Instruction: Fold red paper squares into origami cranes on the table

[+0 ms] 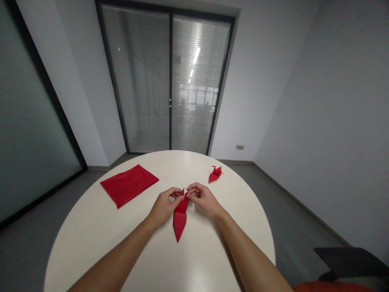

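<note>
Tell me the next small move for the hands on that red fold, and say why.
Probably pinch the narrow far tip flat into a crease. The left hand and right hand both grip the upper point of the folded red paper, thumbs and fingers meeting there, while its long pointed end lies on the table toward the person.

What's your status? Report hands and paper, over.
Left hand and right hand both pinching top of half-folded red paper model. Small red paper crane and flat red paper stack lie apart from hands.
</note>
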### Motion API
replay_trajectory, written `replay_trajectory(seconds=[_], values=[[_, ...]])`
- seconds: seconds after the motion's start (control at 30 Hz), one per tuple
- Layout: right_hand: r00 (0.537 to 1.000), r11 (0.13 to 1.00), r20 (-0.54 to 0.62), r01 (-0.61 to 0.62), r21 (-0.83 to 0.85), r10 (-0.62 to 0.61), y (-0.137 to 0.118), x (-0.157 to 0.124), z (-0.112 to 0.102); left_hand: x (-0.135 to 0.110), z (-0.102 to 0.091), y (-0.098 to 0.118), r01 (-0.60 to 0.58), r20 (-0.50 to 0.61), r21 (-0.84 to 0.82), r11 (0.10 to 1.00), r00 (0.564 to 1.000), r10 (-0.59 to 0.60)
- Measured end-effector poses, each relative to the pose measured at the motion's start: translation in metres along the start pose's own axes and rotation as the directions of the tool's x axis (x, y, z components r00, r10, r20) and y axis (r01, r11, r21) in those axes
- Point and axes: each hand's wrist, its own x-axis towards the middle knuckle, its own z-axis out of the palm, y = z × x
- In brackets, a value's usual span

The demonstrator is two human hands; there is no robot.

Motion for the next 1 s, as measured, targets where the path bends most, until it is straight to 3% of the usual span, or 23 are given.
replay_trajectory(seconds=[0.27,0.77,1.0], values=[[1.000,1.000,-0.003,-0.010,0.001,0.010,-0.004,0.000,0.002,0.002,0.002,0.002,0.038,-0.014,-0.101,0.994,0.999,-0.040],[0.998,0.991,-0.035,0.056,-0.124,-0.060,-0.011,-0.001,0.001,0.000,0.001,0.003,0.039,0.078,-0.116,0.992,0.996,-0.030],[0.993,0.971,-0.041,0.103,-0.214,-0.114,-0.009,-0.001,-0.001,0.000,0.001,0.002,0.060,0.066,-0.132,0.989,0.997,-0.052]])
